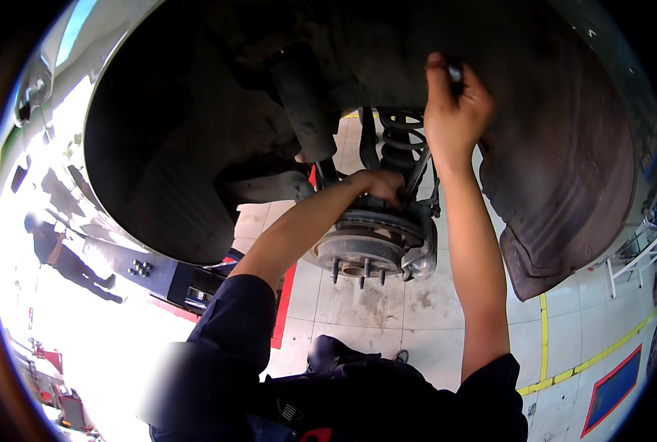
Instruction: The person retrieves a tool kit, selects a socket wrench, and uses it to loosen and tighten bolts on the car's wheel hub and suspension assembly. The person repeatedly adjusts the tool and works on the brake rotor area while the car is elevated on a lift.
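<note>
Dark work-shirt fabric (372,398) is filling the bottom of the view, and beyond it two bare forearms (483,280) are stretching up under a car's wheel-arch liner (564,162), which is lying in deep shadow. With no wheel mounted, the brake disc (349,250) is sitting near the centre, just below the left hand (389,188), its bare wheel studs (361,281) pointing toward the wearer. The left hand's fingers are curling in above the disc, beside a metal bar (418,173); whether they are clamping that bar or only resting near it, I cannot tell. Higher up, the right hand (455,110) is gripping a dark tool (456,74) with a shiny end, thumb and fingers wrapped about it, to the right of the coil spring (406,140) and well apart from the damper (302,110). Bar and tool may be forming one piece, but the wrist is hiding any join. If they are one and the lower end is sitting badly, a hard pull could be making it slip, throwing the right knuckles against the liner or spring. The left fingers are also risking a pinch, since they are working in a tight gap between metal parts. Poor light under the arch could be hiding a bad seat, and a loosened grip could be sending the tool down onto the studs or the tiled floor (417,313).
</note>
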`<state>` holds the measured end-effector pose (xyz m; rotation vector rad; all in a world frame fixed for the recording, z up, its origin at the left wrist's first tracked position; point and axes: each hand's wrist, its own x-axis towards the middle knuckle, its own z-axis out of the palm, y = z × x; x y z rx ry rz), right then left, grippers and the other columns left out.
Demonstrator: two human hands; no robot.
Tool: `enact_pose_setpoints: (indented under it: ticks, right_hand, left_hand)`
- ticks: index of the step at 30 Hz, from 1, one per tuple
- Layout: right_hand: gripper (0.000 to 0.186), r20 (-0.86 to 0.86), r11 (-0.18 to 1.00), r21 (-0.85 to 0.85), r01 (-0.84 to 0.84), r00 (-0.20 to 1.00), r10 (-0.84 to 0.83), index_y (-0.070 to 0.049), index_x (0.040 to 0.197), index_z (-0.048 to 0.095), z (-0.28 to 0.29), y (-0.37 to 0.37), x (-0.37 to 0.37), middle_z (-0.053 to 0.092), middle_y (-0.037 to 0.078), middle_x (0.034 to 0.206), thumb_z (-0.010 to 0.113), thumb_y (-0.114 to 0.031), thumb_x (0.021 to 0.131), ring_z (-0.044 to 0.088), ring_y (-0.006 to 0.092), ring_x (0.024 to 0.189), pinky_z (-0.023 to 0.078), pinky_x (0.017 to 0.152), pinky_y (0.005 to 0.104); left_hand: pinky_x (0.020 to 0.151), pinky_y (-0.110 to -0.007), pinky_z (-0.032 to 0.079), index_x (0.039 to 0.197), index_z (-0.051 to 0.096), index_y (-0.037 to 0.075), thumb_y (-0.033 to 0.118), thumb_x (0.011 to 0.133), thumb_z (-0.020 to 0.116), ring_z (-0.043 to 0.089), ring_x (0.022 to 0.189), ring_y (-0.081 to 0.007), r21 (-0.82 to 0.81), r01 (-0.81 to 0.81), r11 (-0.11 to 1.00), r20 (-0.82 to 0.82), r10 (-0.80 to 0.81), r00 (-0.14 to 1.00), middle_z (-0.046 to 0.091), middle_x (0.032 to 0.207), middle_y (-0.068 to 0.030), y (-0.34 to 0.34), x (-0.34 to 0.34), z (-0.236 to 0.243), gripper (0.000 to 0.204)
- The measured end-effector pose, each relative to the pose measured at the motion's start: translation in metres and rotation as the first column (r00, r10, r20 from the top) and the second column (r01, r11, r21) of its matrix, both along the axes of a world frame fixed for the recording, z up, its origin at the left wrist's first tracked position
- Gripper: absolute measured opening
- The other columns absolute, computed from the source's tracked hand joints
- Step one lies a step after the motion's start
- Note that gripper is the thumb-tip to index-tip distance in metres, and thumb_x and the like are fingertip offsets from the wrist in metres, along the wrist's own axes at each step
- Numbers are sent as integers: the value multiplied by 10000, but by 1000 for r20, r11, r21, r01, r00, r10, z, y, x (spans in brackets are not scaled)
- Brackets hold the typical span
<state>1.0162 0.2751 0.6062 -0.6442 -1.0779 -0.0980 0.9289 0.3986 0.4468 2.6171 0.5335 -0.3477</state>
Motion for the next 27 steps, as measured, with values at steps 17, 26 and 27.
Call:
enact_pose_setpoints:
  ticks: [17,26,27]
  right_hand:
    - [176,287,995,90,-47,958,19,-30,867,529,-32,-10,11,471,-20,610,508,-199,911,424,68,492,315,472,207]
    - [123,308,991,126,39,948,-76,-19,859,548,-34,-16,10,569,54,630,552,-141,877,564,168,538,426,515,255]
    - [125,266,995,96,36,962,-60,-22,862,548,-36,-15,14,564,50,624,551,-145,880,548,147,528,419,507,248]
  left_hand:
    - [611,-323,463,820,680,22,267,630,713,592,653,-165,-19,26,999,64,-24,998,655,723,-90,3,-1,-5,312]
    - [614,-322,470,825,677,34,278,598,745,611,690,-172,-36,5,999,41,-4,999,661,755,-87,10,2,-9,340]
    - [613,-324,470,824,674,32,280,596,747,612,692,-177,-25,1,1000,32,0,999,660,757,-91,10,1,-10,345]
